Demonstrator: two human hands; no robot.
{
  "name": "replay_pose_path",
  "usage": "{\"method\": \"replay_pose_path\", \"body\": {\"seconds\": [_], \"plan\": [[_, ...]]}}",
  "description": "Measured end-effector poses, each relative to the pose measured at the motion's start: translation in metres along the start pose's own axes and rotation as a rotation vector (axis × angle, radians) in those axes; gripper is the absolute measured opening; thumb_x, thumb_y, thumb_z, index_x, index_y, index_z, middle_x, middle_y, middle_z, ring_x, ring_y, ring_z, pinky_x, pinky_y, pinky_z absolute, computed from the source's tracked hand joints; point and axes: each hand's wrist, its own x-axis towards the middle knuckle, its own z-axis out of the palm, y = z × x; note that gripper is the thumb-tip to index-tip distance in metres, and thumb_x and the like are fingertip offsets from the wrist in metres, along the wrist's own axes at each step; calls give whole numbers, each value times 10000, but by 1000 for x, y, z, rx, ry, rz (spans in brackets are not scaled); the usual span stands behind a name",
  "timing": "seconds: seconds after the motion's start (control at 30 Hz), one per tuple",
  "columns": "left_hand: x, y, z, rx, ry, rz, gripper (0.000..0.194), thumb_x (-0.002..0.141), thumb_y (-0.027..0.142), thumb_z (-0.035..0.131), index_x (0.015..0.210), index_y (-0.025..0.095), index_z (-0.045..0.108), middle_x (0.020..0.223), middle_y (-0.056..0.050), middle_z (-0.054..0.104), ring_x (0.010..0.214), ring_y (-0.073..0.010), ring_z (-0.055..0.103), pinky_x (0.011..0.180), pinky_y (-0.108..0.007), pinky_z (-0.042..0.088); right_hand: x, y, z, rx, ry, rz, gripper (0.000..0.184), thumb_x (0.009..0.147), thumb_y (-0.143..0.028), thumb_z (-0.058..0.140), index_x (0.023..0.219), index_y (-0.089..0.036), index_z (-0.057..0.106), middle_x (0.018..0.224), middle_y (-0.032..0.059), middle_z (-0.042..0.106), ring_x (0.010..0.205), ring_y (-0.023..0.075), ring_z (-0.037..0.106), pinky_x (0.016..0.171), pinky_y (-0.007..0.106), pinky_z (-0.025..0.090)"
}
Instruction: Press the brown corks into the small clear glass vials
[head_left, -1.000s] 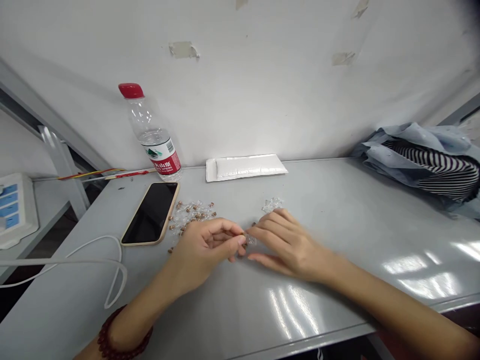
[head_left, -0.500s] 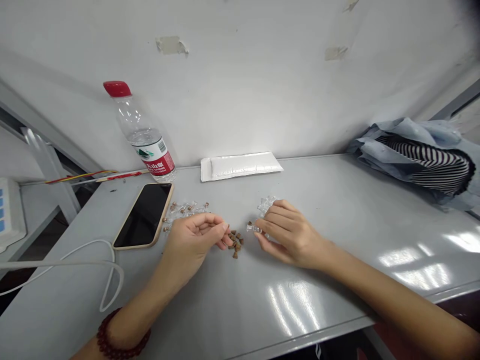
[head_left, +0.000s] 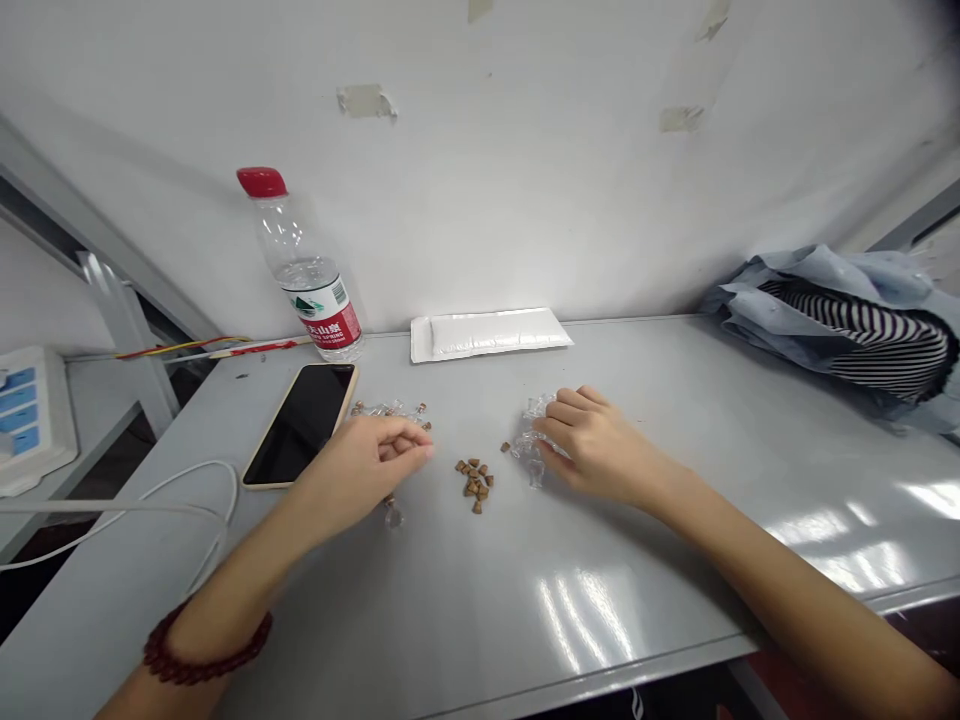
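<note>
I am now holding my two hands well apart over the worktop [head_left: 450, 610], whereas a second ago they were nearly meeting above the middle. My left hand [head_left: 367, 460] is hovering over the corked vials [head_left: 391, 408], further left than before, its fingers loosely curled and the thumb standing slightly off them. A single corked vial [head_left: 394, 516] is now showing just below it. My right hand [head_left: 592, 445], which was pinching one clear vial half a second ago, is curling its fingers over the uncorked vials [head_left: 525, 445]; I cannot tell whether it is gripping one. Between the hands, the loose corks [head_left: 474, 487] are lying fully uncovered, one stray cork [head_left: 505, 447] sitting nearer the uncorked vials.
</note>
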Motion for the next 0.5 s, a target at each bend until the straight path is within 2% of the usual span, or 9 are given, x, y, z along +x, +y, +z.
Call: {"method": "replay_pose_path", "body": {"seconds": [0.1,0.2,0.3,0.4,0.5], "plan": [[-7,-10,-19,165,-253,15,239,731,397,612,892,230,672,592,43,545,580,-152,524,514,-225,373,0,-1,-2,-56,-43,3,205,827,-114,482,660,-143,596,638,59,564,657,176,422,643,315,251],[-13,-15,-27,281,-383,6,284,688,270,589,961,273,669,633,49,548,567,-145,500,476,-219,325,0,-2,-3,-37,-51,-13,166,806,-125,494,676,-140,597,653,60,566,667,181,429,645,317,253],[-12,-14,-22,355,-376,39,233,666,192,509,838,244,657,593,46,528,533,-138,475,475,-226,303,-1,-4,-4,16,-2,-25,170,815,-132,474,718,-131,613,665,63,563,661,182,422,641,319,258],[-8,-10,-13,374,-341,100,128,698,211,480,718,211,607,531,48,512,530,-138,476,507,-233,322,-1,-8,-5,92,66,-44,212,850,-124,436,792,-124,640,680,67,566,675,186,426,643,319,271],[-7,-5,-3,346,-318,113,109,727,246,486,685,203,577,498,58,494,498,-130,458,503,-238,333,-1,-14,-6,169,123,-74,242,883,-120,411,848,-123,650,676,62,556,679,183,433,641,319,292]]}}
